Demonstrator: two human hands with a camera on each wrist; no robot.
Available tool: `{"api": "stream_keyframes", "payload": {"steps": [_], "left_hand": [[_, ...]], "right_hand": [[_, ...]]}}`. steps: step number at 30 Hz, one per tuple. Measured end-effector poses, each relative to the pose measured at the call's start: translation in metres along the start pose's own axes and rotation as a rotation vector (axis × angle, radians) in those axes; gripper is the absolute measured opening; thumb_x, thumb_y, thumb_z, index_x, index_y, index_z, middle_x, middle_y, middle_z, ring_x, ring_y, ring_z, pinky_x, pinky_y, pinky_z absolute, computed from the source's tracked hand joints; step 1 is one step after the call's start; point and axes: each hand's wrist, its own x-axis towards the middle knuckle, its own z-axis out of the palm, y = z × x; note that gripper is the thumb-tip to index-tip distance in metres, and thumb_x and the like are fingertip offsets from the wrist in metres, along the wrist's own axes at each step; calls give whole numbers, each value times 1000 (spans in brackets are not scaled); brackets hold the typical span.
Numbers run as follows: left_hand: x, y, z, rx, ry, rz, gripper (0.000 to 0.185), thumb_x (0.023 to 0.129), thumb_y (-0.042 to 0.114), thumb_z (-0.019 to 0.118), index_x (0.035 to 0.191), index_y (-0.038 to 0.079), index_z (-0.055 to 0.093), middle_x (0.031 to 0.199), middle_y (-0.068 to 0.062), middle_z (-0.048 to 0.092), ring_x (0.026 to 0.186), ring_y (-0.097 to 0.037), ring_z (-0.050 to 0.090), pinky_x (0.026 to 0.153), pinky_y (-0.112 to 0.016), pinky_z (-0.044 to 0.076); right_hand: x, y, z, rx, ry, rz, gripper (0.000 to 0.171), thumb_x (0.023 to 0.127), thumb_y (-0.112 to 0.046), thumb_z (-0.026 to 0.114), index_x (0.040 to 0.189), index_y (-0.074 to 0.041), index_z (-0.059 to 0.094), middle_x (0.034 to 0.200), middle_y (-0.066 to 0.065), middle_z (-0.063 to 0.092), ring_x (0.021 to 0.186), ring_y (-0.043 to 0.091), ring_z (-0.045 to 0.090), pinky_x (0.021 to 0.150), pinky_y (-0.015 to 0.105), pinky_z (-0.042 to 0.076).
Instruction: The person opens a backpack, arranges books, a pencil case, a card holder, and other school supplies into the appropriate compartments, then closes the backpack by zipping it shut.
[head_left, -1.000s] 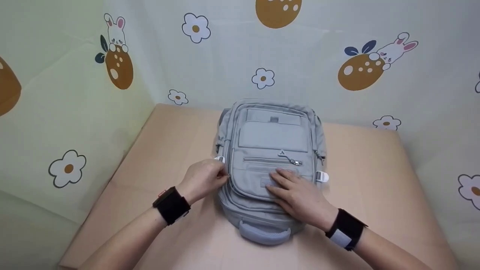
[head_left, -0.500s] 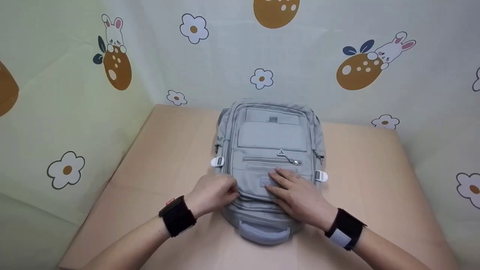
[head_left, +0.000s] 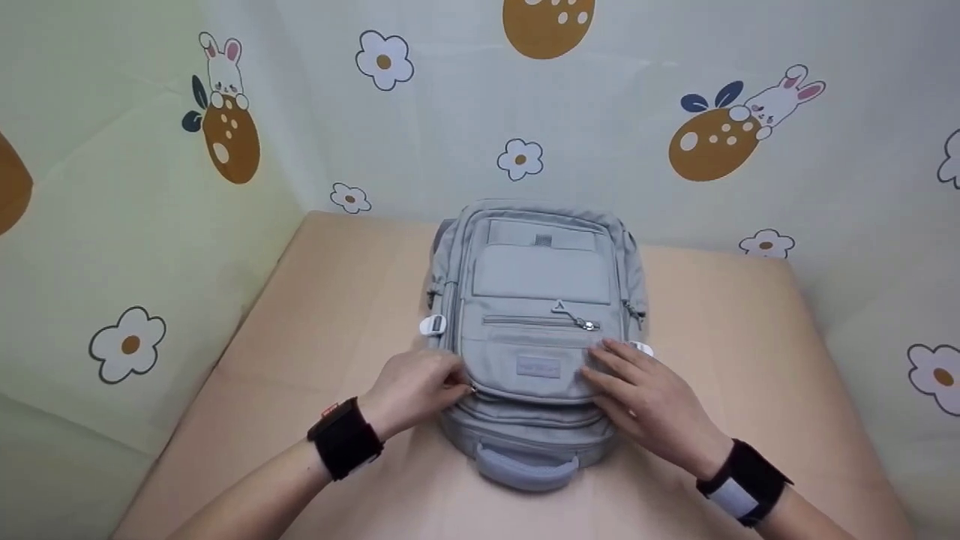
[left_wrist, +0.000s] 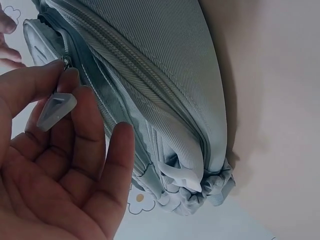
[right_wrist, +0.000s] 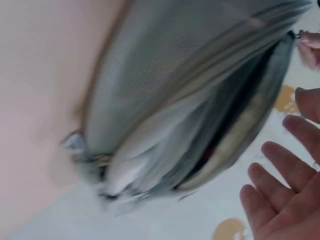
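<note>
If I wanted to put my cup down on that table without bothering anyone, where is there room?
There are bare stretches of the table between the backpack and the left wall, and a wider one between the backpack and the right wall. The near middle is crowded: the left hand pinches a zipper pull there, and the right hand rests on the backpack.

A beige table [head_left: 315, 315] stands in a corner of patterned walls. A grey backpack [head_left: 544, 285] lies flat on it, handle toward the person.
</note>
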Motion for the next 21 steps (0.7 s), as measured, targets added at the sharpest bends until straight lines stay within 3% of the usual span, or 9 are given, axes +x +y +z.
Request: {"api": "stream_keyframes", "payload": {"steps": [6,15,21], "left_hand": [[0,0,3,-3,0,-19,12,87,24,80,81,23,69,79,14,64,72,-7,60,58,-29,47],[-1,9,8,-25,-2,-20,6,84,17,76,81,20,72,78,12,64,70,-7,59,56,-27,46],[8,26,18,-1,-6,48,6,85,18,75,79,19,75,74,11,66,65,-6,58,57,-25,47]], "right_hand": [[-18,12,2,-14,-8,4,43,83,-15,80,126,-14,73,144,10,59,133,35,55,102,49,47],[-19,16,8,7,5,2,37,81,-8,80,118,-12,77,141,11,61,131,35,56,99,47,50],[-20,15,10,12,-5,8,35,83,-9,79,117,-12,77,142,12,60,132,35,55,100,47,49]]}}
